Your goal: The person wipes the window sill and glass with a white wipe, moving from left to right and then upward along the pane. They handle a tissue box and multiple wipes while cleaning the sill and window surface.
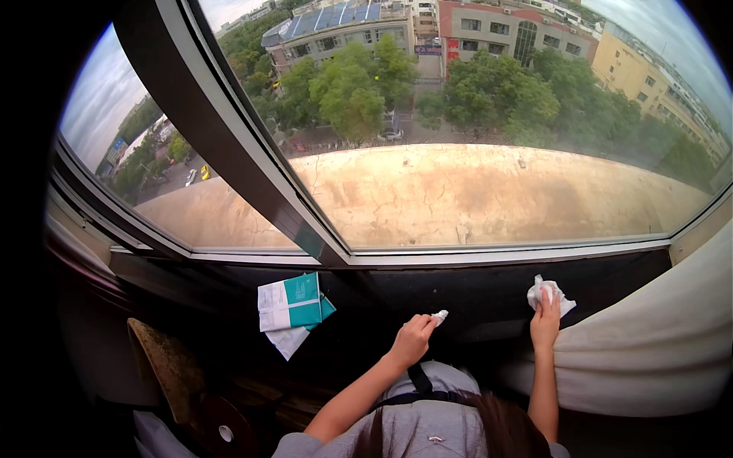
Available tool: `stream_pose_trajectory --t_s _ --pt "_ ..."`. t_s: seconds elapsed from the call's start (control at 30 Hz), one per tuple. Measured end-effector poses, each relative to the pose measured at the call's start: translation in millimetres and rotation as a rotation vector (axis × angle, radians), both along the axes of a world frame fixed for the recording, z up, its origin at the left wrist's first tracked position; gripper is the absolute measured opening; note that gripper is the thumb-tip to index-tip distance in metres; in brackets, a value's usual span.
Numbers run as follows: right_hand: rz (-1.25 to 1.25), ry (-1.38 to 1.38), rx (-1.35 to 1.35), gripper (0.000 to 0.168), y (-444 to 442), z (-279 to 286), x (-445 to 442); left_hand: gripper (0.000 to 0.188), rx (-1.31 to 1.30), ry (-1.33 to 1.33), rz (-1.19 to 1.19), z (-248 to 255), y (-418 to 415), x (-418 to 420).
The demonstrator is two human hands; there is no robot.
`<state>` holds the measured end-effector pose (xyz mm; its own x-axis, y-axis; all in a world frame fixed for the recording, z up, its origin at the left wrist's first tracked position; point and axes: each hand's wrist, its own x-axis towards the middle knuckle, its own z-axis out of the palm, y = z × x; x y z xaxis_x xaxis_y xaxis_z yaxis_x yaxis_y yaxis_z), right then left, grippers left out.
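Observation:
Before me runs a dark window sill (481,292) below a window. My left hand (413,339) grips a small crumpled white tissue (440,317) near the sill's front edge. Further right, my right hand (546,320) lies with fingers spread over a larger crumpled white cloth or tissue (551,288), pressing it against the sill. Two flat white and teal packets (289,301) overlap on the sill, left of my left hand. They bear printing.
A white curtain (647,338) hangs close beside my right forearm. The window's metal frame (326,252) borders the sill at the back. Below left are a brown patterned panel (166,366) and a dark round object (226,432) with a pale centre.

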<state>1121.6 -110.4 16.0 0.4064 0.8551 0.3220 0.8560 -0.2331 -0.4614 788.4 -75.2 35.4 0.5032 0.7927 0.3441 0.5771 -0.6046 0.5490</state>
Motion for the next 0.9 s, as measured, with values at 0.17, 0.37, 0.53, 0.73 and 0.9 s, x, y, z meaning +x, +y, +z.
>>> stream_pose_trajectory --t_s 0.17,0.37,0.53,0.73,0.9 --pt "-0.333 0.014 -0.002 0.044 -6 -22 38 0.026 -0.046 0.033 -0.175 3 -2 8" --pt "0.285 0.061 0.019 0.042 9 -9 -115 0.021 0.053 -0.032 0.177 63 39 -64" --pt "0.84 0.12 -0.049 0.043 16 19 -205 0.024 0.664 -0.355 0.621 192 121 -86" --pt "0.697 0.096 -0.037 0.041 25 3 -163 0.029 0.994 -0.461 0.538 226 173 -37" --pt "-0.016 0.048 -0.003 0.041 33 -13 -18 0.03 0.925 -0.023 -0.126 167 159 12"
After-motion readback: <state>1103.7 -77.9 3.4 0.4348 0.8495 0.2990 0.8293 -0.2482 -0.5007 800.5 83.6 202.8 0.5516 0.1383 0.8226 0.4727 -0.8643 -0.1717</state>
